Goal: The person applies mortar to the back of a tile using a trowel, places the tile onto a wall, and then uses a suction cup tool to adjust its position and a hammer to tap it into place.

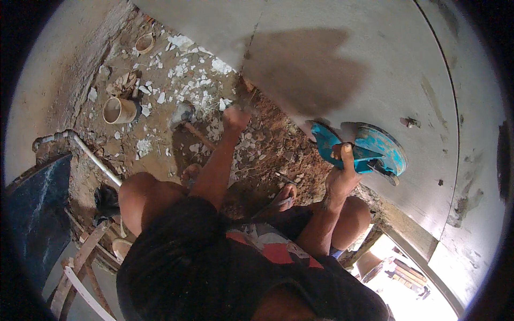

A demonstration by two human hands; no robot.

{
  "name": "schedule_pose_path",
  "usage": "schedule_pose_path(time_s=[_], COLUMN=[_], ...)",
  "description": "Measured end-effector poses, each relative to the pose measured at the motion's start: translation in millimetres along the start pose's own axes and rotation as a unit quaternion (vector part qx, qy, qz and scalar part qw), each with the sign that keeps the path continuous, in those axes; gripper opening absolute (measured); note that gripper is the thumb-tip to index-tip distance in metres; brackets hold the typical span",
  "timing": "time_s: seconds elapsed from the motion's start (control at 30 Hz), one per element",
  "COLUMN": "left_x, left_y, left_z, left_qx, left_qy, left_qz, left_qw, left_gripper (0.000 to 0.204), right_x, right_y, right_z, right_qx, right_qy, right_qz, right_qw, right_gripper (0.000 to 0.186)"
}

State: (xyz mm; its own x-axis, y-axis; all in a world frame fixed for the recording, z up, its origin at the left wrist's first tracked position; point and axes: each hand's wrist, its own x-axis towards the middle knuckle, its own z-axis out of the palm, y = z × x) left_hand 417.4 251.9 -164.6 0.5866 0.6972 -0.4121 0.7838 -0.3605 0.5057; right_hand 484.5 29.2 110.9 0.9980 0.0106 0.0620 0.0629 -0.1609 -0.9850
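My right hand (341, 181) is closed round the handle of a teal double-cup suction lifter (375, 152). The lifter's round cups lie against a large grey wall panel (375, 64). Over the rubble at the panel's lower edge, my left hand (235, 119) appears curled into a fist; what it holds, if anything, is hidden and the area beside it is blurred. Just left of that hand lies a hammer (201, 136) with a wooden handle and grey head, partly behind my forearm.
Broken white chips (206, 80) and reddish soil (273, 128) cover the ground. An open pipe piece (119, 111) and a ring (144, 44) lie at the far left. Nearer are a white pipe (96, 158), a dark slab (40, 198) and wooden strips (80, 257). My feet (284, 197) are close to the rubble.
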Motion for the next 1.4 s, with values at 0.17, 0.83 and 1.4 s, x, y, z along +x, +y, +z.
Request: schedule_pose_path(time_s=[0.17, 0.83, 1.4], left_x=[-11.6, 9.0, 1.2], left_y=[16.6, -4.1, 63.4], left_z=[-10.4, 20.8, -42.1], left_qx=[-0.051, 0.048, -0.169], left_qy=[0.019, 0.009, 0.217], left_qz=[-0.015, -0.053, -0.009], left_qw=[0.998, 0.997, 0.961], left_gripper=[0.058, 0.059, 0.057], right_x=[3.3, -1.0, -0.1], right_y=[1.1, -16.0, -20.0], right_z=[0.1, 0.8, 8.2], right_qx=[0.047, 0.052, 0.099], right_qy=[0.028, 0.02, -0.004], right_qz=[0.029, 0.072, 0.031], right_qw=[0.998, 0.996, 0.995], right_gripper=[0.018, 0.045, 0.043])
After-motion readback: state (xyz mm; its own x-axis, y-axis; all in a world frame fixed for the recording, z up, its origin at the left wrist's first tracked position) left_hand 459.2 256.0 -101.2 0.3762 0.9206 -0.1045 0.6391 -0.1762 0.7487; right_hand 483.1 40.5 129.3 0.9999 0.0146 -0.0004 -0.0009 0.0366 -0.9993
